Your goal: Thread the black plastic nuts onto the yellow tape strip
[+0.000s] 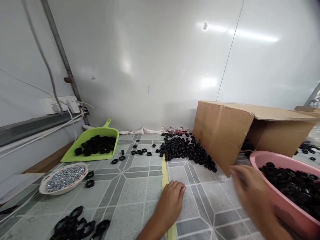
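Observation:
My left hand (172,202) rests palm down on the patterned mat (135,190), its fingers curled in. Whatever may be under those fingers is hidden. Smeared by motion, my right hand (251,191) is beside the pink basin (277,193), in front of the cardboard box; its grip does not show clearly. Black ring-shaped parts (292,183) fill much of the basin. Beyond my left hand lies a heap of small black parts (183,148), spread against the box's side.
A tipped cardboard box (225,130) stands at the right. On the left are a green dustpan (107,124) of black rings, a white dish (43,190) of small shiny metal pieces, and a near pile of black rings (75,226). Sockets and cables (72,105) line the left wall.

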The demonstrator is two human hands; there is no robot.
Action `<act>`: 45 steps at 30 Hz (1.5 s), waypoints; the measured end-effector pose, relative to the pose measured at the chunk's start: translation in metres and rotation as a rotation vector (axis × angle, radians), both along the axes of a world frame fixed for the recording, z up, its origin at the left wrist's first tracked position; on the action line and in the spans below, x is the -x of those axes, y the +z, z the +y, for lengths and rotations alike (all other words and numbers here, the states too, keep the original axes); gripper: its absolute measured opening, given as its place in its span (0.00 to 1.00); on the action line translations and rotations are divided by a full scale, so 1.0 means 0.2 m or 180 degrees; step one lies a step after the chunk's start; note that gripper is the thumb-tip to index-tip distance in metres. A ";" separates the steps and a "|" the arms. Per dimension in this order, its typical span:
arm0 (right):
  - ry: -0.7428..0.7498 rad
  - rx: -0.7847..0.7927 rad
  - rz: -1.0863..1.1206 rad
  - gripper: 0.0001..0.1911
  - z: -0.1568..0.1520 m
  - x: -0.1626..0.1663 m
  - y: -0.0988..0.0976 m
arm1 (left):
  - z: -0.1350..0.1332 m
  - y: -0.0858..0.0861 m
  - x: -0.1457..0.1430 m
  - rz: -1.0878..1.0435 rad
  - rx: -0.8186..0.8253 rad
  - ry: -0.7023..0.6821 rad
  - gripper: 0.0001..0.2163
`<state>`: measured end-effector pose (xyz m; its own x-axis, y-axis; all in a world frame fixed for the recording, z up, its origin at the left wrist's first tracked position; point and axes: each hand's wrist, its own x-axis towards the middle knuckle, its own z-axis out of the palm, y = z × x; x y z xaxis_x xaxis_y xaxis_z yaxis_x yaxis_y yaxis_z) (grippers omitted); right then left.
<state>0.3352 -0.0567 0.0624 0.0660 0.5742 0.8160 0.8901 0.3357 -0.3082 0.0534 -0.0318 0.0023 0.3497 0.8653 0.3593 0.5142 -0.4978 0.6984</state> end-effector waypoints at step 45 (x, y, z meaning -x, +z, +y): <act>0.1950 0.2282 0.1732 0.11 0.91 1.40 -0.18 | 0.06 0.08 0.11 -0.2909 0.0870 0.1968 0.18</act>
<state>0.0550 0.1245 0.0266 -0.1426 0.9636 0.2261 0.3178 0.2609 -0.9116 0.0320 -0.0202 0.0180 -0.4605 0.8870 0.0332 -0.1389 -0.1089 0.9843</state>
